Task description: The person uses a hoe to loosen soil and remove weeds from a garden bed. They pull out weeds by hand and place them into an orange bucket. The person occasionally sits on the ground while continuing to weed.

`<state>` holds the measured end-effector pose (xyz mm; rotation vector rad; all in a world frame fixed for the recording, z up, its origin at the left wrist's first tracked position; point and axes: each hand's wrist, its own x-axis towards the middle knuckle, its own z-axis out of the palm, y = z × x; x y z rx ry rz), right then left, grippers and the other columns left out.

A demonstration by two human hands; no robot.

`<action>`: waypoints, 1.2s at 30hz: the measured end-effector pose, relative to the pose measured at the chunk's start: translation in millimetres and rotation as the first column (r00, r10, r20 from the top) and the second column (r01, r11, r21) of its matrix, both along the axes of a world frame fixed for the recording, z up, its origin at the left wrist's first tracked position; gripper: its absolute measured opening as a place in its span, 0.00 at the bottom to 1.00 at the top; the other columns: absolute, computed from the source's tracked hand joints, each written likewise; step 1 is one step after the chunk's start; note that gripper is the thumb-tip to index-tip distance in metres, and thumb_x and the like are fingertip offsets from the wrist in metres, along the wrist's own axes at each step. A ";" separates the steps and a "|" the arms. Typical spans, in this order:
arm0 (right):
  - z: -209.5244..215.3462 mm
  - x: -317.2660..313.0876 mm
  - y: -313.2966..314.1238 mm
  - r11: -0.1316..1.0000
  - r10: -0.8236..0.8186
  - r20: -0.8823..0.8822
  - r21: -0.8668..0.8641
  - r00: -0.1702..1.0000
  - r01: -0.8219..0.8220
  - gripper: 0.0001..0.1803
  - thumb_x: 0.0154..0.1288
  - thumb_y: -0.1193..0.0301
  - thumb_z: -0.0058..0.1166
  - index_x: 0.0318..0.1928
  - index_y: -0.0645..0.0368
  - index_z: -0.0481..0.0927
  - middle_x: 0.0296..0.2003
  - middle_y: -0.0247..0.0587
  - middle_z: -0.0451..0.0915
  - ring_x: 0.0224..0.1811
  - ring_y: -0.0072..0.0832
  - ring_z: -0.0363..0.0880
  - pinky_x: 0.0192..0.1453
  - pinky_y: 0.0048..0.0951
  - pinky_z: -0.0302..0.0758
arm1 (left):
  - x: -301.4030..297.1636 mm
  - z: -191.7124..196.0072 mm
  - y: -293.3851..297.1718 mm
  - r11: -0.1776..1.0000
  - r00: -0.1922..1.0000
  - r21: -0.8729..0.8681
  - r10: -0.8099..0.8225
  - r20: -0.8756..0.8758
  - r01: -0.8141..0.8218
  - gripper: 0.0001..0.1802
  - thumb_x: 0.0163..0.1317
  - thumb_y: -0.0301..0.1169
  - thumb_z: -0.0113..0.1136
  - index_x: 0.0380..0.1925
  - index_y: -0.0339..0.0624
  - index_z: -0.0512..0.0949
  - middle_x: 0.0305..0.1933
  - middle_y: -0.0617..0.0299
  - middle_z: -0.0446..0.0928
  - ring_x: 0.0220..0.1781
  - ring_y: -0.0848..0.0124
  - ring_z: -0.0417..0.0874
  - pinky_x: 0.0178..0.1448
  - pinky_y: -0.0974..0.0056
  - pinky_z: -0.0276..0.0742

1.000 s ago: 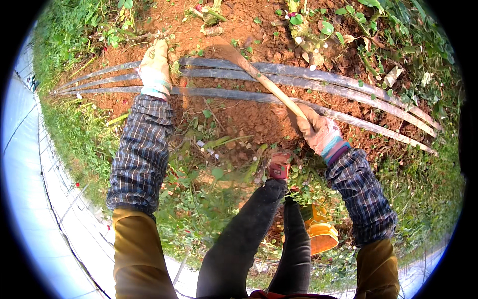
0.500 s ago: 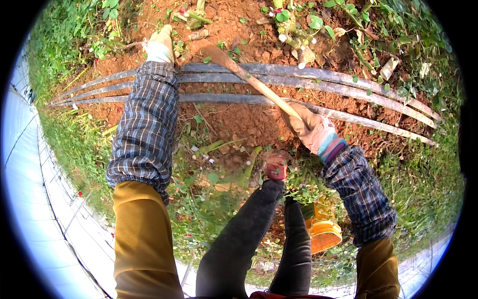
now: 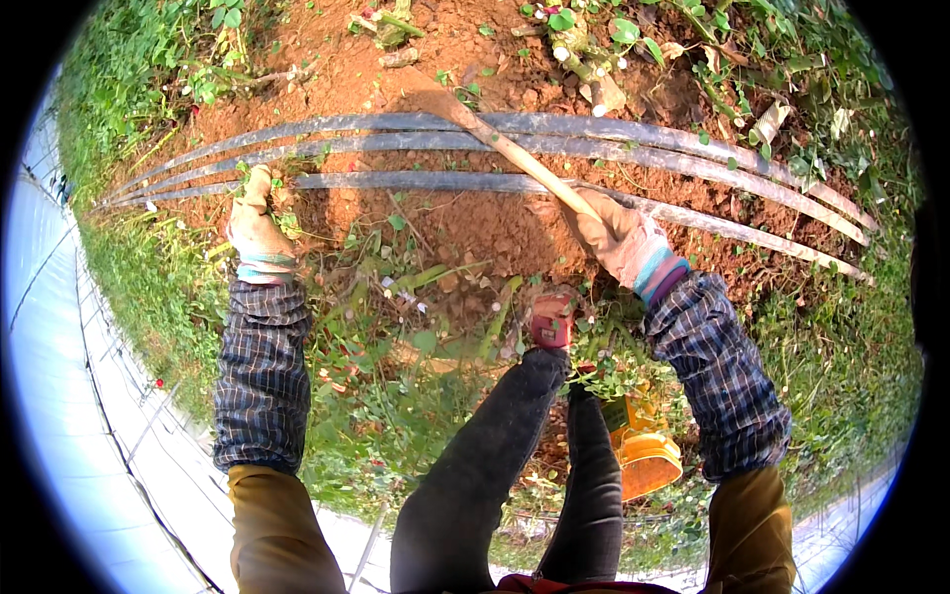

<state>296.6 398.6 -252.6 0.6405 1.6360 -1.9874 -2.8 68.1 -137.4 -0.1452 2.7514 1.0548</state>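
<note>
Wrapped round the near end of the stick (image 3: 529,163), the right hand (image 3: 623,241) had a good hold, with its fingers curled about the wood. I guessed it held that end so the rest could reach far out. From where I sat, far off, I saw the stick slant up and to the left, across three dark strips (image 3: 416,182), with its far end at the red dirt (image 3: 465,238). That end was the same color as the dirt, so I could not make out its shape. The left hand (image 3: 259,228) was well off to the left, by the nearest strip, with its fingers bent and green bits (image 3: 276,183) at the tips. I could not tell if it was gripping them. A red shoe (image 3: 551,322) stood on the ground in front, maybe for steady footing. A yellow tub (image 3: 648,465) sat by the right leg (image 3: 592,465), out of the way of the stick.
</note>
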 end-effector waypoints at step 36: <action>15.9 -93.0 -26.9 0.939 0.224 -0.038 0.277 0.974 -0.205 0.10 0.68 0.63 0.50 0.44 0.54 0.77 0.23 0.34 0.70 0.24 0.25 0.69 0.27 0.33 0.67 | -121.7 -123.4 111.6 0.535 0.930 -0.761 -0.211 0.301 0.368 0.34 0.60 0.52 0.54 0.62 0.44 0.70 0.63 0.46 0.71 0.65 0.53 0.71 0.68 0.57 0.65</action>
